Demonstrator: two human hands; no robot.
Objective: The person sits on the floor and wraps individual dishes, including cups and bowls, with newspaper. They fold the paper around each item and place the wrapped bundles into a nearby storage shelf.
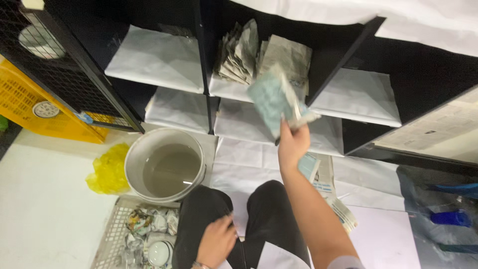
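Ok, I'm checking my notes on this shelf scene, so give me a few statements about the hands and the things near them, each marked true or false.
1. The right hand holds a folded paper bundle raised toward the black shelf unit. True.
2. The left hand holds the bucket. False: it rests on the person's knee, holding nothing.
3. The grey bucket holds murky water. True.
4. The shelf compartment above the raised bundle is bare. False: folded newspaper bundles stand in it.
5. The white basket lies right of the knees. False: it is at their left, below the bucket.
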